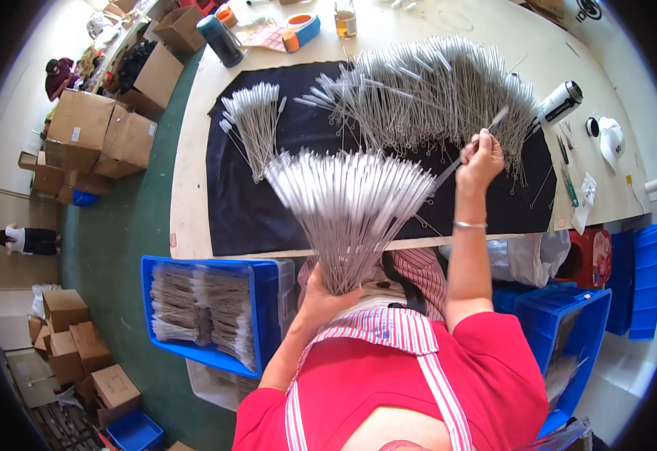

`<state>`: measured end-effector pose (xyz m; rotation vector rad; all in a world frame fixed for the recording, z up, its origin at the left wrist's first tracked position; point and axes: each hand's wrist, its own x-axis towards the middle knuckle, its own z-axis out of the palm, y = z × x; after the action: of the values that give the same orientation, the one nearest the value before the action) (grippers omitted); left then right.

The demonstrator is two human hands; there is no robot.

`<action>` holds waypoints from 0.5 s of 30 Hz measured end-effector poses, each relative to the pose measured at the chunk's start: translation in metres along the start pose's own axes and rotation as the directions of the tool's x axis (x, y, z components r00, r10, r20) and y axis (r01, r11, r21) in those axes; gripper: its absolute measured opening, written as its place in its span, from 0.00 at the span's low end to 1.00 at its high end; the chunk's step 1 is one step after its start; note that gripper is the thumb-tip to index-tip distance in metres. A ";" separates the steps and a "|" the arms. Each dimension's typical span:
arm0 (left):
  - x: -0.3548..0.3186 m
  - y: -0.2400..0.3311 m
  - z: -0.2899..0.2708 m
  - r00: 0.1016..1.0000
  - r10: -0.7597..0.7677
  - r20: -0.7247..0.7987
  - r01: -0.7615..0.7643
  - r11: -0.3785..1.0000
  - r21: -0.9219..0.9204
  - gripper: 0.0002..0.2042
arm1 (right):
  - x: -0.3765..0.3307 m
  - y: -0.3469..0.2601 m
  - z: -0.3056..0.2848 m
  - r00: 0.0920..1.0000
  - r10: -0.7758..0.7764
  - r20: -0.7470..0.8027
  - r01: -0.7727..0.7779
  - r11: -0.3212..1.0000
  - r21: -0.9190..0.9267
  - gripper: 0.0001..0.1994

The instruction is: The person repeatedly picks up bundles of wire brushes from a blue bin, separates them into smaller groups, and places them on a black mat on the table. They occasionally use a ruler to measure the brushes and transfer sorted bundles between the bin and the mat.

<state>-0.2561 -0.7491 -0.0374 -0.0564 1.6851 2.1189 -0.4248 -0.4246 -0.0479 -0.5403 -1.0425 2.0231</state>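
Observation:
My left hand is wrapped round the wire ends of a thick bundle of straw-cleaning brushes, white bristles fanned upward and away from me. My right hand, fingers pinched, grips a single brush at the near right edge of a large heap of similar brushes. A pale blurred streak runs from that hand toward the bundle; I cannot tell its exact form. A smaller bunch of brushes lies at the left on the black cloth, wire loops toward me.
On the pale table stand a dark flask, a tape dispenser, a glass jar and a white bottle. A blue crate of brushes sits left, another blue crate right. Cardboard boxes line the floor.

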 end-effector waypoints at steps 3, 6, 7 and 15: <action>0.008 -0.006 -0.003 0.990 0.134 -0.040 -0.131 0.989 0.066 0.26 | 0.006 -0.004 -0.043 0.908 -0.124 0.399 0.355 0.731 -0.582 0.07; 0.015 0.003 0.000 0.989 0.112 -0.095 -0.105 0.992 0.072 0.22 | -0.009 0.001 -0.065 0.770 -0.171 0.614 0.630 0.354 -0.692 0.11; 0.017 0.003 -0.001 0.992 0.087 -0.089 -0.083 0.995 0.048 0.22 | -0.014 0.003 -0.067 0.694 -0.244 0.677 0.720 0.222 -0.658 0.13; 0.026 0.006 -0.006 0.988 -0.007 0.152 0.025 0.992 -0.123 0.14 | -0.152 0.002 0.026 0.035 0.348 0.937 -0.616 0.746 -0.254 0.53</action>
<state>-0.2834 -0.7476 -0.0409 0.0523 1.4606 2.1565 -0.3507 -0.5584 -0.0319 0.8648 -1.3514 3.2009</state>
